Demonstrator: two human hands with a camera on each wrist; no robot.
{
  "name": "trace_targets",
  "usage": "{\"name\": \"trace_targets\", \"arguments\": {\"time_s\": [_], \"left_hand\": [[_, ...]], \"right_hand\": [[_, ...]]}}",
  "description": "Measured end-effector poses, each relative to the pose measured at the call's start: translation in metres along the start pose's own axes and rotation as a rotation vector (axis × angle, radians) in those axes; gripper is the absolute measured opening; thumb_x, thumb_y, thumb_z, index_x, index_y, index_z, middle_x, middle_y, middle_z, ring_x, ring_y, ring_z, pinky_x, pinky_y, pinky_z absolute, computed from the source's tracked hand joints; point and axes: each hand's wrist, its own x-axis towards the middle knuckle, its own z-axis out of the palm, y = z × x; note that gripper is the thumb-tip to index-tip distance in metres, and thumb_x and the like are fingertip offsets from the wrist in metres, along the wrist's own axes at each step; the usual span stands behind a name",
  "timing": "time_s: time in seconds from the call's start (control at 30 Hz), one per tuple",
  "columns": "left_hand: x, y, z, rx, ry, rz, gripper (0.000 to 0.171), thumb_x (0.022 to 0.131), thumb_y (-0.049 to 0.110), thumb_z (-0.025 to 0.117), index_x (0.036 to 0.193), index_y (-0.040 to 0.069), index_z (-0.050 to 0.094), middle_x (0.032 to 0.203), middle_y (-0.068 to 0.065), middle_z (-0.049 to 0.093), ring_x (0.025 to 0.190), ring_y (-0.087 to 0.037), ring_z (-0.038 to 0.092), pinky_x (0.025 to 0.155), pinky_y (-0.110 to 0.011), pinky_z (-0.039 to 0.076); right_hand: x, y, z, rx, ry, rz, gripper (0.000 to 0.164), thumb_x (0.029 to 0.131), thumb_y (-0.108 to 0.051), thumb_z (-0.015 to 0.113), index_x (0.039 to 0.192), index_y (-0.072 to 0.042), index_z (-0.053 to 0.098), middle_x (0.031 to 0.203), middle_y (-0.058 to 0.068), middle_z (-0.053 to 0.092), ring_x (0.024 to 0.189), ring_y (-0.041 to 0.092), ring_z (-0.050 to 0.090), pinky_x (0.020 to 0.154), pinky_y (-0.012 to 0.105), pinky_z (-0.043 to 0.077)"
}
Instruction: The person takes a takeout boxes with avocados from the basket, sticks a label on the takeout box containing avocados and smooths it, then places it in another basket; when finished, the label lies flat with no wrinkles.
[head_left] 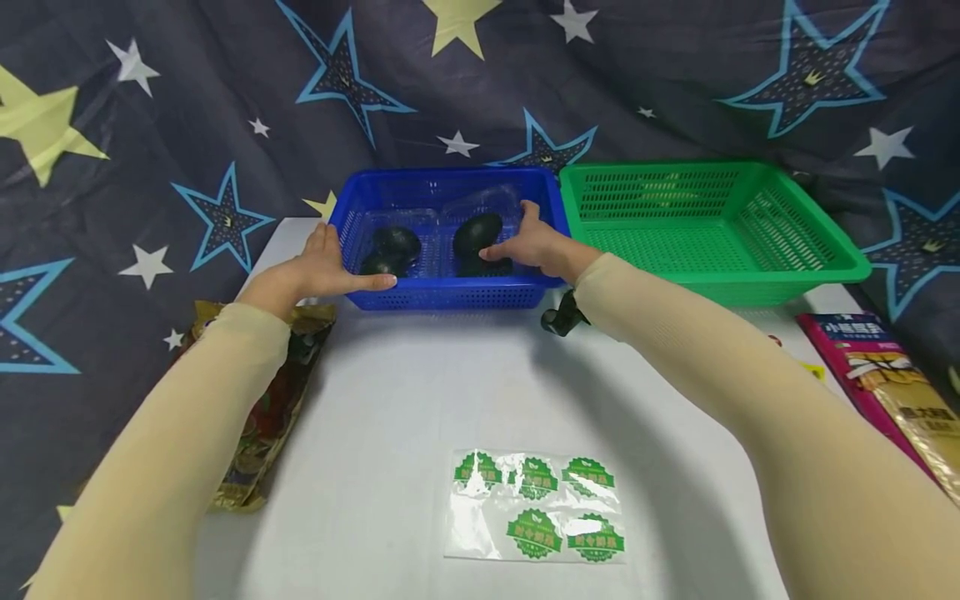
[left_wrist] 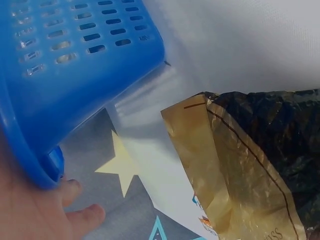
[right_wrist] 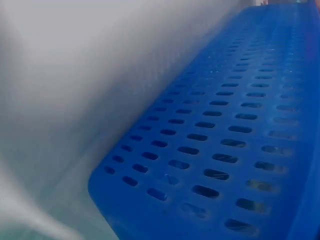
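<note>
A blue basket (head_left: 450, 297) stands at the back of the white table. Inside it, two clear plastic boxes lie side by side, each with dark green avocados (head_left: 397, 243) in it. My right hand (head_left: 543, 244) reaches over the basket's right end and grips the right-hand clear plastic box (head_left: 483, 200), thumb across its front near an avocado (head_left: 477, 235) and fingers at its right side. My left hand (head_left: 318, 267) lies at the basket's left front corner, its straight thumb along the front rim and its extended fingers outside the left wall.
A green basket (head_left: 787, 287) stands right of the blue one. A gold and dark bag (head_left: 281, 408) lies at left, a pink and gold packet (head_left: 888, 375) at right. A sheet of green stickers (head_left: 534, 508) lies in front. A small black object (head_left: 562, 317) sits under the right forearm.
</note>
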Motion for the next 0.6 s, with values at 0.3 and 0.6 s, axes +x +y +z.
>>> {"name": "trace_targets", "arguments": {"time_s": [0.3, 0.6], "left_hand": [[0.000, 0.004, 0.001, 0.015, -0.006, 0.001, 0.140, 0.068, 0.084, 0.052, 0.142, -0.005, -0.026, 0.150, -0.024, -0.031, 0.139, -0.039, -0.022, 0.111, -0.060, 0.002], [0.000, 0.002, 0.001, 0.028, 0.004, -0.006, 0.141, 0.068, 0.084, 0.053, 0.142, -0.007, -0.025, 0.150, -0.027, -0.028, 0.140, -0.041, -0.020, 0.111, -0.060, 0.004]], "right_hand": [[-0.003, -0.004, -0.007, -0.200, 0.011, -0.134, 0.107, 0.087, -0.035, 0.069, 0.145, -0.048, -0.020, 0.160, 0.007, 0.007, 0.121, 0.032, 0.049, 0.103, 0.049, 0.038], [-0.015, -0.010, -0.026, -0.207, 0.006, -0.216, 0.099, 0.091, -0.032, 0.065, 0.144, -0.054, -0.016, 0.160, 0.003, 0.009, 0.059, 0.016, 0.044, 0.062, 0.035, 0.044]]}}
